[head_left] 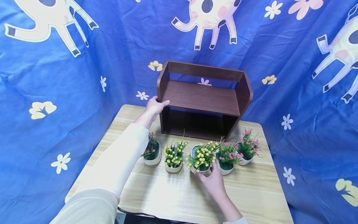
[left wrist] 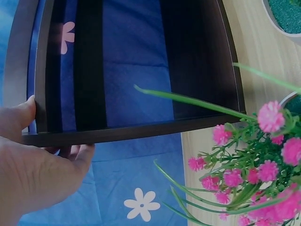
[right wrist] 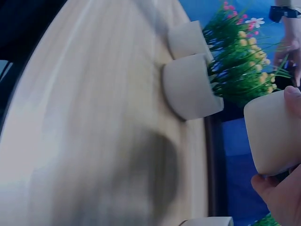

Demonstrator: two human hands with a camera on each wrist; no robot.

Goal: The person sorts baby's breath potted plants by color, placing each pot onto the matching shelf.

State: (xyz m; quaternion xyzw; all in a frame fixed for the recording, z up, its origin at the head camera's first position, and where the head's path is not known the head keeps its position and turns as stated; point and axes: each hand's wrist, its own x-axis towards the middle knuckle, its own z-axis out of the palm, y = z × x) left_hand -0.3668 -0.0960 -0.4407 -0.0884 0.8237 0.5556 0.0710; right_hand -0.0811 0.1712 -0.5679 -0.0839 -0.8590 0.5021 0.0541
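A dark brown two-tier shelf [head_left: 201, 97] stands at the back of the table. My left hand [head_left: 154, 107] grips its left side panel, with the thumb over the front edge and fingers on the outer side, as the left wrist view shows. Between thumb and fingers my right hand [head_left: 214, 182] holds a white potted plant with yellow flowers [head_left: 203, 157]. In the right wrist view this pot [right wrist: 270, 134] is raised above the table, with a shadow below. Close to its right is a potted plant with pink flowers [head_left: 227, 155].
Another yellow-flowered pot [head_left: 174, 160] and a pink-flowered pot [head_left: 152, 152] stand to the left, in front of the shelf. One more pink-flowered pot [head_left: 248, 146] is at the far right. Blue patterned curtain [head_left: 134, 62] surrounds the wooden table [head_left: 251, 193].
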